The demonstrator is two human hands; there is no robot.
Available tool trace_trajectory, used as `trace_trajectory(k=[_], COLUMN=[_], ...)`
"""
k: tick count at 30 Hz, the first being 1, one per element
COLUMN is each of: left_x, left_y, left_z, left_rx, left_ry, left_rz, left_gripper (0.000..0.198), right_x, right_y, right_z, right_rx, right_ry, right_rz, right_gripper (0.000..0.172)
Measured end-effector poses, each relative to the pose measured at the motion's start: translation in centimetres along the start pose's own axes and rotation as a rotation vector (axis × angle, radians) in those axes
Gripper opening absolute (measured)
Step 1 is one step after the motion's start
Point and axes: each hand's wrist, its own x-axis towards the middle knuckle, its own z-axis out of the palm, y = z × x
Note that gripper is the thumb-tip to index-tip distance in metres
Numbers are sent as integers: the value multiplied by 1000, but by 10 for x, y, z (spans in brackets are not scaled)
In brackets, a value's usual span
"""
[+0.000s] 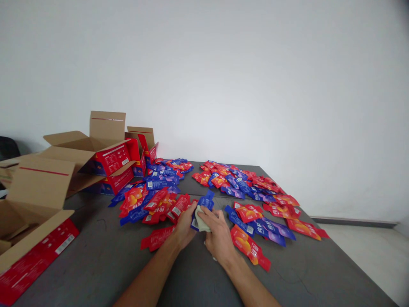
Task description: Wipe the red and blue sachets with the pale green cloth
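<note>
Under pale cloth (201,222), blue spouted pouch (207,202)

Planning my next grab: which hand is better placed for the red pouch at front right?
Right, likely: the right hand, though holding a cloth, lies beside that red pouch; the left hand is farther off, holding the blue pouch.

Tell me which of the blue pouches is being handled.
The blue pouch near the middle, gripped by the left hand while the right hand presses a pale cloth on it. The others lie loose, untouched.
</note>
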Motion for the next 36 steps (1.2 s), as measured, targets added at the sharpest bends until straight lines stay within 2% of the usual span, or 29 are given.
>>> trace_trajectory(k=[3,6,10,12,15,17,20,23,25,27,30,33,34,36], left_x=[-2,-2,2,3,3,5,10,15,16,16,17,16,14,9], left_y=[-4,-8,-3,2,8,11,15,20,21,18,10,-1,-5,-17], left_z=[-1,-1,-2,-2,-5,-8,-17,-27,-32,-36,-39,-34,-29,-15], left_rx=[55,94,40,15,35,82,343,804,1071,1287,1535,1622,1609,1552], left_ry=[-29,-67,14,-10,-45,0,120,210,226,242,289,308,276,127], left_rz=[-3,-21,10,-3,-45,9,257,516,615,651,626,626,643,684], left_gripper=[32,32,25,25,32,38,41,41,44,47,46,46,45,44], right_x=[1,1,0,0,0,0,0,-1,-1,-3,-13,-35,-44,-61], right_y=[13,21,10,-3,-22,-28,-23,-7,5,16,31,48,54,66], right_z=[-6,-9,-5,-2,-1,-3,-7,-13,-18,-25,-39,-55,-61,-75], right_rx=[-52,-93,-93,-77,-52,-38,-41,-98,-151,-198,-272,-327,-338,-361], right_ry=[132,172,42,-54,-144,-174,-195,-150,-96,-55,-29,-21,-2,54], right_rz=[95,144,76,14,-24,-27,7,80,133,175,203,220,238,307], right_gripper=[76,74,77,80,84,84,83,80,79,78,79,75,73,67])
